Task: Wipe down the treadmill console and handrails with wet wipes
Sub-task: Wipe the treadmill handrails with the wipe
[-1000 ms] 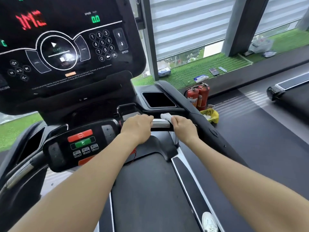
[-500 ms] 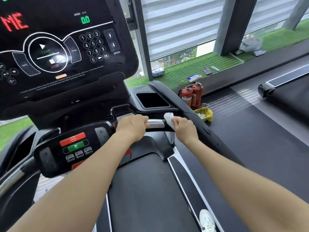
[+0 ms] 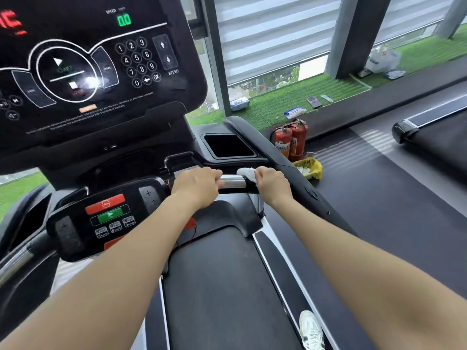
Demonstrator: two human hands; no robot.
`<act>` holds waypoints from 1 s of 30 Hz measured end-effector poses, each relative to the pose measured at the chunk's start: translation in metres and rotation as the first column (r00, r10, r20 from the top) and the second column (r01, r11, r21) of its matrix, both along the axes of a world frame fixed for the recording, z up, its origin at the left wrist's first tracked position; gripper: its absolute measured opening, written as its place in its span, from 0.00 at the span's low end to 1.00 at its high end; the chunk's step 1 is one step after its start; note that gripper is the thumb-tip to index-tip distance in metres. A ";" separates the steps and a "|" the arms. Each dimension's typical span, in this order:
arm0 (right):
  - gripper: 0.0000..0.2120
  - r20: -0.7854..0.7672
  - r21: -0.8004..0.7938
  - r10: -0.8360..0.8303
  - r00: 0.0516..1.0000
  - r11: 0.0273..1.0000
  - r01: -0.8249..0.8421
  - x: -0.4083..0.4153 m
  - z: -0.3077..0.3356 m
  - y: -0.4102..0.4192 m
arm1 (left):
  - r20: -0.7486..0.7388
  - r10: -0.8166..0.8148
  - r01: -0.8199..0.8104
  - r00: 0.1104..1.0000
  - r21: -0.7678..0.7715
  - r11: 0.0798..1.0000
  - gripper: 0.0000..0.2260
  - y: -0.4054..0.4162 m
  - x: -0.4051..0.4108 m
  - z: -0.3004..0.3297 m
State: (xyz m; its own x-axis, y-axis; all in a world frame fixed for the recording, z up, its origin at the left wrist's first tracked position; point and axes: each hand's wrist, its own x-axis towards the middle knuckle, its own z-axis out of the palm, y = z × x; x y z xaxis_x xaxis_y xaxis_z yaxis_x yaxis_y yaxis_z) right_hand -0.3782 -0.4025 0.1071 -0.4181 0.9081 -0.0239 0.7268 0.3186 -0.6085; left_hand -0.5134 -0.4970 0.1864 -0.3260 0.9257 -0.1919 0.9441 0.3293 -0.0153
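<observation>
Gym floor by a window, turf strip upper right. Console (image 3: 83, 72) upper left: can't tell if wiped. Left hand (image 3: 195, 186), frame centre, fingers curled over the grip bar (image 3: 233, 181), bracing. Just right of it, right hand (image 3: 271, 184) pinches a white wipe (image 3: 246, 173) against the bar's right end. Judging mid-task: this bar in progress, side rail (image 3: 290, 168) probably left.
</observation>
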 end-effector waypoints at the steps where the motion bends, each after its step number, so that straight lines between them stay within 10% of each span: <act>1: 0.13 -0.003 0.042 0.002 1.000 0.999 -0.002 0.003 -0.003 -0.005 | -0.007 -0.004 0.004 1.000 0.003 1.000 0.14 0.000 0.000 0.000; 7: 0.09 -0.133 0.192 0.057 0.989 0.981 -0.031 0.023 -0.014 -0.013 | 0.010 -0.002 0.001 1.000 0.039 0.999 0.14 -0.001 -0.002 -0.005; 15: 0.12 0.269 0.055 0.114 0.956 0.990 -0.134 0.010 -0.004 0.027 | 0.099 0.013 -0.020 0.995 0.069 0.997 0.15 -0.003 -0.004 -0.005; 22: 0.03 0.201 0.397 0.048 0.978 0.909 -0.126 0.065 -0.039 0.008 | 0.094 0.014 -0.022 0.995 0.083 0.996 0.15 -0.004 -0.005 -0.008; 30: 0.07 0.304 0.289 0.061 0.951 0.945 -0.153 0.028 -0.028 0.042 | 0.093 0.000 -0.007 0.996 0.080 0.997 0.14 -0.002 -0.008 -0.010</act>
